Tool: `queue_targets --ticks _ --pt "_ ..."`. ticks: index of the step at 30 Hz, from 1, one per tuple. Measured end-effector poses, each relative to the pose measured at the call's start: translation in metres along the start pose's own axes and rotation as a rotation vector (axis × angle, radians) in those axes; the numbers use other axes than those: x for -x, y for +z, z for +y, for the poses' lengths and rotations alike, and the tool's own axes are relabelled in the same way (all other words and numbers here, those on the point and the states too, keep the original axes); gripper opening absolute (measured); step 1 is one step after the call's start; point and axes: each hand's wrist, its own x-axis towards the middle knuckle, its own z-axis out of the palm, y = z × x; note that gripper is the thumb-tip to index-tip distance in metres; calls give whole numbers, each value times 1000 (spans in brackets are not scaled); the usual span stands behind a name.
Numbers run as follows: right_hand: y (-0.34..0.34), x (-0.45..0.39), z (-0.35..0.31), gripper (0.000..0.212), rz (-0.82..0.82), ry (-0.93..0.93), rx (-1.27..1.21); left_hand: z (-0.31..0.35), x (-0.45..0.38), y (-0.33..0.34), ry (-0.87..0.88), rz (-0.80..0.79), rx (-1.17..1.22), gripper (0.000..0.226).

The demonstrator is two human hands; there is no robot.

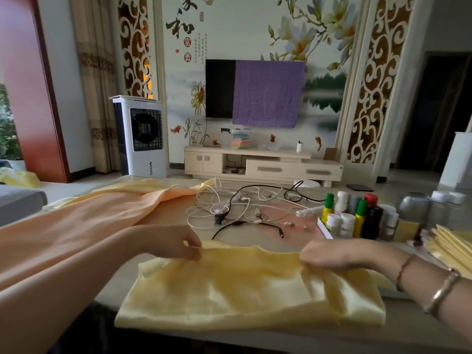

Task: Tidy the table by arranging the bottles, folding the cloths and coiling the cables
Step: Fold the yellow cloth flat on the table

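Observation:
A yellow cloth [229,290] lies partly folded on the table's near edge. My left hand [176,242] pinches its far edge at the left. At the right end of that edge my right hand [339,254] grips the bunched fabric. An orange cloth [97,218] sprawls unfolded across the left of the table. Behind the yellow cloth, white and black cables [237,210] lie in a loose tangle. Several bottles [357,218] stand grouped at the right, some in a white tray.
A stack of folded yellow cloths [452,244] sits at the far right edge, beside clear jars [439,208]. Beyond the table stand an air cooler [140,136] and a TV cabinet [260,166].

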Motion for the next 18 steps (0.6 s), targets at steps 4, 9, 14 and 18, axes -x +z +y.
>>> queue_targets --ticks 4,9,14,18 --pt "1 -9 7 25 176 9 -54 -13 -3 0 24 104 68 21" --pt "12 -21 20 30 272 29 -11 -23 -14 10 42 214 -2 4" --pt "26 -22 16 37 384 -207 79 -24 -25 25 94 373 15 11" --pt "38 -15 6 42 340 -346 81 -28 -24 31 162 423 9 23"
